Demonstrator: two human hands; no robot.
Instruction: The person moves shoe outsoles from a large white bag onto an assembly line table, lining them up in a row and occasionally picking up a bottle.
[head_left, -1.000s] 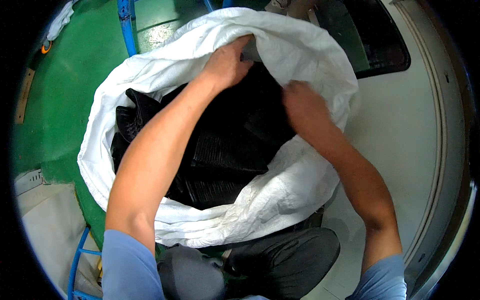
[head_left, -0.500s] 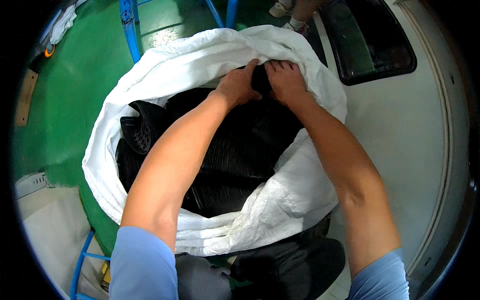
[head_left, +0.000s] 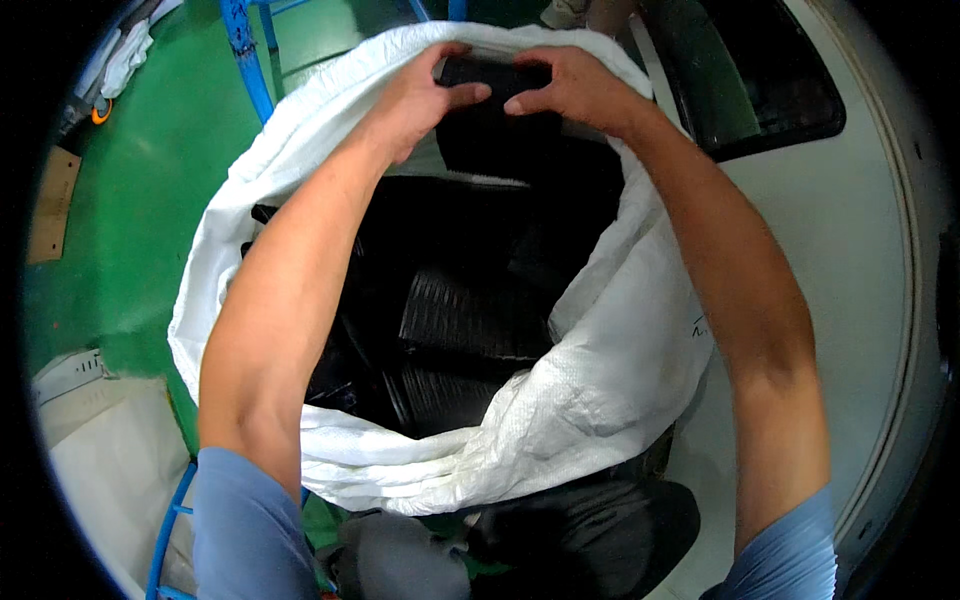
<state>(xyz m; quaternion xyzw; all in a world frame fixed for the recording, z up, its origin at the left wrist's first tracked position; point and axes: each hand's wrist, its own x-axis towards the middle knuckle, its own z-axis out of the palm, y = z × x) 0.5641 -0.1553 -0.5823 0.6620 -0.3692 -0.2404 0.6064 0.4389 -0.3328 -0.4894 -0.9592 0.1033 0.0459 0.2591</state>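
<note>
Someone's left hand [head_left: 412,100] and right hand [head_left: 585,88] both gripping one black piece [head_left: 495,135], just inside the far rim of a white sack [head_left: 610,390], a black heap [head_left: 465,310] filling it, green floor [head_left: 140,260] around us.

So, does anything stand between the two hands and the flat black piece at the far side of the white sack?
Nothing visible does. The left hand and right hand are at the upper part of the flat black piece, both thumbs over its face. The white sack's far rim lies beyond it.
</note>
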